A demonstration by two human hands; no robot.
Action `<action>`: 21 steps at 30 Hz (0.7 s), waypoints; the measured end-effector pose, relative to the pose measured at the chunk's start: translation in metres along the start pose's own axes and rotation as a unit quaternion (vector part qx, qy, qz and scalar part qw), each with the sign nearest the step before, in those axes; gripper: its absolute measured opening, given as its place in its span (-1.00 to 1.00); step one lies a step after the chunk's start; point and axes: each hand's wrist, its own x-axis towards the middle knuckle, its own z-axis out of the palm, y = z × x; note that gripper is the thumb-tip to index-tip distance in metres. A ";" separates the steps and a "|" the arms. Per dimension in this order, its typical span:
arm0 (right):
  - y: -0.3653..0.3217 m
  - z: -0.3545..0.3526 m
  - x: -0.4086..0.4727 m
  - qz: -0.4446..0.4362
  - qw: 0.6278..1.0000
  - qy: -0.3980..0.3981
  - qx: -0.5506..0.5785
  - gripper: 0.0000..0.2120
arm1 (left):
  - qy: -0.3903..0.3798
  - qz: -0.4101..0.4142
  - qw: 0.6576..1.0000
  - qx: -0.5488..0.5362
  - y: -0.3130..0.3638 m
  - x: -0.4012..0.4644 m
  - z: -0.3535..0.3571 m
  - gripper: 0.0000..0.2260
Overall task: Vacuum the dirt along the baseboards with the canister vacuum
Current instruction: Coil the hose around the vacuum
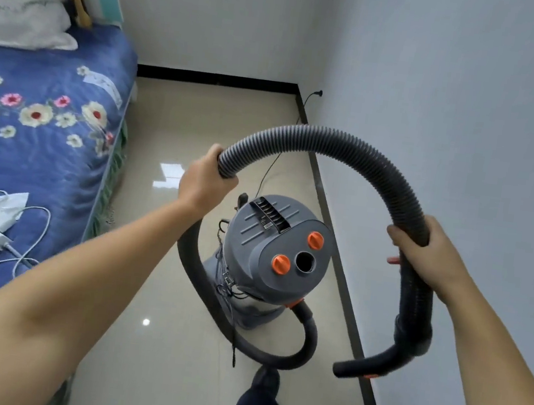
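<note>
A grey canister vacuum (272, 257) with two orange knobs stands on the tiled floor in front of me, close to the right wall. Its ribbed dark hose (343, 144) arches up between my hands. My left hand (202, 181) grips the hose on the left side of the arch. My right hand (427, 252) holds the hose on the right, above the curved black handle end (373, 363), which hangs open-ended with no nozzle seen. A black baseboard (337, 244) runs along the right wall and the far wall.
A bed (42, 127) with a blue floral cover fills the left side, with a power strip and white cables on it. The vacuum's black cord (273, 166) runs to a wall plug (317, 93) at the far right. My shoes (265, 384) stand behind the vacuum.
</note>
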 end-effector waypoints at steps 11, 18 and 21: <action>0.043 -0.005 0.169 -0.135 0.980 -0.138 -0.058 -0.53 | -0.113 0.102 0.978 0.145 0.070 0.090 0.131 -0.78; 0.054 0.073 0.232 -0.191 0.944 -0.212 -0.167 -0.65 | -0.156 0.159 0.955 0.197 0.057 0.098 0.192 -0.75; 0.068 0.082 0.251 -0.157 0.964 -0.178 -0.118 -0.72 | -0.119 0.098 0.975 0.158 0.021 0.105 0.194 -0.69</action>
